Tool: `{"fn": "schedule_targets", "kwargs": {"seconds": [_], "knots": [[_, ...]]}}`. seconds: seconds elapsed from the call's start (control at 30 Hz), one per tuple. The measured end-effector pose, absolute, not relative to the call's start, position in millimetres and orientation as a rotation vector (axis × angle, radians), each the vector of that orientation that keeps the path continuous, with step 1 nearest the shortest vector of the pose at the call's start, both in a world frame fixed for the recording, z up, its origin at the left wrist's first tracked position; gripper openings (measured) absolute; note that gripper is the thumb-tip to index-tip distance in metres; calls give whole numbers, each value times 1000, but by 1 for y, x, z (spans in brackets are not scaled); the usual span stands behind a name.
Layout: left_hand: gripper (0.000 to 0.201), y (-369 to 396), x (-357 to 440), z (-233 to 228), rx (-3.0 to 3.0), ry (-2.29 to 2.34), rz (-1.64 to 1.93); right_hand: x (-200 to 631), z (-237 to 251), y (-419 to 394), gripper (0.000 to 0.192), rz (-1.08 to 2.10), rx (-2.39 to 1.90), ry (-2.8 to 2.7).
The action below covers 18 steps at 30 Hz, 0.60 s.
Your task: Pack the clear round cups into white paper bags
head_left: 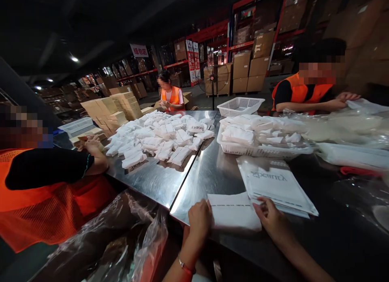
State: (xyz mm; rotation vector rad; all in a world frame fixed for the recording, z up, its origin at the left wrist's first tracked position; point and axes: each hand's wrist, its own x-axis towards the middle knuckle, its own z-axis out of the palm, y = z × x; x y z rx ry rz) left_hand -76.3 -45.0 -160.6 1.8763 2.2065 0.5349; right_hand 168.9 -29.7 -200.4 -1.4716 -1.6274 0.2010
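White plastic forms the pouch (234, 212) at the near edge of the table (154, 191), between the wearer's two hands; whether it rests on the metal or is lifted slightly cannot be told. A dotted line of dark print crosses its upper part. The left hand (199, 218) is closed, its curled fingers gripping the pouch's left edge; a bracelet (184, 266) circles that wrist. The right hand (271, 218) is half curled, thumb and fingertips at the pouch's upper right edge; whether they pinch it cannot be told. Just beyond the right hand lies a stack of printed bags (267, 180). Behind the stack, a basket (232, 149) holds filled white packets (238, 134). Left of the basket, across the table's seam, more packets form a wide heap (158, 137). Clear plastic (146, 233) hangs below the table at the near left. Three co-workers in orange vests sit around the table: one at left (45, 168), one at the far end (174, 96), one at right (313, 96). Cartons (241, 71) stand before racks in the background.
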Motion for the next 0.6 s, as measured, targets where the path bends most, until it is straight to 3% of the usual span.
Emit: {"fn": "schedule_targets", "kwargs": {"seconds": [0.13,0.3,0.43,0.6], "knots": [[35,-43,-67,-138,2136,2204,577,150,-189,-30,30,-342,-1201,-1895],[46,-33,-31,-172,2493,1721,626,102,-220,-19,50,-659,-1198,-2119],[53,-29,-30,-207,2236,1734,696,94,-255,-10,44,-497,-1417,-2002],[61,-28,-40,-212,1546,1475,1043,105,-258,-9,59,189,-1426,-1628]]}}
